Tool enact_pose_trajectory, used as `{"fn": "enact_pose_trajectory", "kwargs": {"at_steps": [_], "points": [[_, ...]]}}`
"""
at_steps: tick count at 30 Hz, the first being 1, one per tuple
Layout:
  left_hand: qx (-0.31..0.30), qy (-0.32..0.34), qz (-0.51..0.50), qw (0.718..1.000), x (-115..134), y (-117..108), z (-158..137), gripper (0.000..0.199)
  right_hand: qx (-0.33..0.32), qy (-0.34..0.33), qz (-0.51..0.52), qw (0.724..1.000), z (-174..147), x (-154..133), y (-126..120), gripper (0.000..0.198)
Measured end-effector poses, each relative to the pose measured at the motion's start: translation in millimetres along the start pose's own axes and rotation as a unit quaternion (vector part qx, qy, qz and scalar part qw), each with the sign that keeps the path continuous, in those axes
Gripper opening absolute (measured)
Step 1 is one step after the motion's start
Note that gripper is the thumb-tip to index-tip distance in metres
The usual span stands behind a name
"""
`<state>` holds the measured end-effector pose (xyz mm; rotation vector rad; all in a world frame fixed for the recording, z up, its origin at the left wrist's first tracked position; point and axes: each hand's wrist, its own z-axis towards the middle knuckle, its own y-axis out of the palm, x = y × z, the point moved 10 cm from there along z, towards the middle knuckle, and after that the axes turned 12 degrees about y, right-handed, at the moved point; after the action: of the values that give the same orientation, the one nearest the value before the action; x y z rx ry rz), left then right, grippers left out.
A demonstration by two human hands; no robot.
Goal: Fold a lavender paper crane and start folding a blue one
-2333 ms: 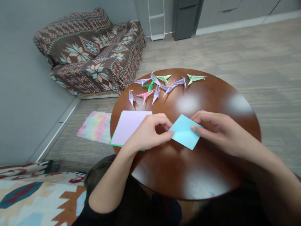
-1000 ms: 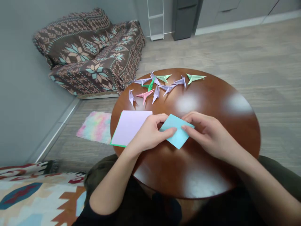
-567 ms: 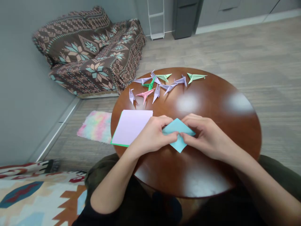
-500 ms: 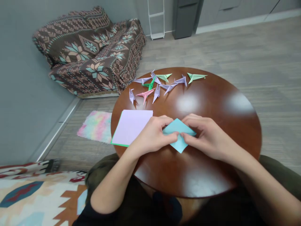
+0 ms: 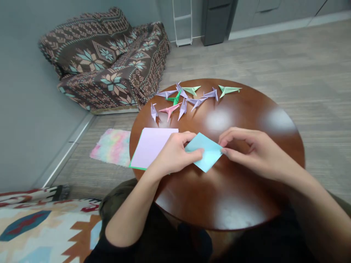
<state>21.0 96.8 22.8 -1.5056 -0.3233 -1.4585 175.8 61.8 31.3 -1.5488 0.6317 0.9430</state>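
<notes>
A light-blue sheet of origami paper [image 5: 207,151], folded into a small diamond, is held over the table between both hands. My left hand [image 5: 179,151] grips its left side, with the thumb lying across the front face and the fingers behind. At the right corner, my right hand [image 5: 246,149] pinches the paper between thumb and fingertips. Beside my left forearm lies a stack of square paper [image 5: 153,144], lilac on top with a green edge showing below. Any inner layers of the blue paper are hidden.
Several folded paper cranes [image 5: 183,109] in lilac, green and pink lie along the far left of the round brown table [image 5: 260,153]. A patterned, blanket-covered sofa [image 5: 109,65] stands beyond, with a pastel rug [image 5: 111,148] on the floor at left.
My right hand has moved right from the middle of the blue paper to its right corner. The paper has turned slightly and shifted left, and its face now shows flat, without the pinched middle.
</notes>
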Motion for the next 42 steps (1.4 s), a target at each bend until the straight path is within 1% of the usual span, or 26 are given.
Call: {"fn": "enact_pose_trajectory", "kwargs": {"at_steps": [3,6,11,13,17,21,26,30,36,42], "points": [[0.015,0.013,0.000,1.000,2.3,-0.9,0.2,0.007,-0.002,-0.019,0.002,1.000,0.7,-7.0,4.9,0.012],[0.024,0.025,-0.005,0.999,4.7,0.6,-0.1,0.006,-0.003,-0.048,-0.006,0.999,0.7,-17.8,10.2,0.014],[0.010,0.042,-0.018,0.999,7.9,6.7,-1.1,0.009,0.002,-0.086,-0.001,0.996,-1.8,-30.2,13.3,0.013],[0.015,0.037,-0.016,0.999,7.0,5.1,-1.6,0.008,0.010,-0.081,0.004,0.997,-2.7,-28.1,11.2,0.012],[0.024,0.027,-0.028,0.999,6.8,0.5,-1.2,0.005,0.022,-0.049,0.023,0.998,-3.0,-16.3,4.1,0.014],[0.017,0.033,-0.026,0.999,8.6,-2.0,0.0,0.005,0.040,-0.053,0.044,0.997,-4.0,-10.9,-7.1,0.012],[0.003,0.038,-0.017,0.999,5.1,-3.0,-0.1,0.006,0.050,-0.044,0.051,0.996,-4.8,-4.1,-17.1,0.010],[-0.002,0.047,-0.022,0.999,3.8,-2.9,0.9,0.004,0.056,-0.042,0.046,0.997,-4.6,-4.8,-16.9,0.011],[-0.022,0.050,0.007,0.998,6.7,0.9,2.0,0.004,0.073,-0.057,0.026,0.995,-5.6,-13.9,-12.2,0.012],[-0.031,0.052,0.027,0.998,7.2,0.0,0.4,0.006,0.085,-0.043,0.030,0.995,-4.8,-9.1,-17.9,0.011]]}}
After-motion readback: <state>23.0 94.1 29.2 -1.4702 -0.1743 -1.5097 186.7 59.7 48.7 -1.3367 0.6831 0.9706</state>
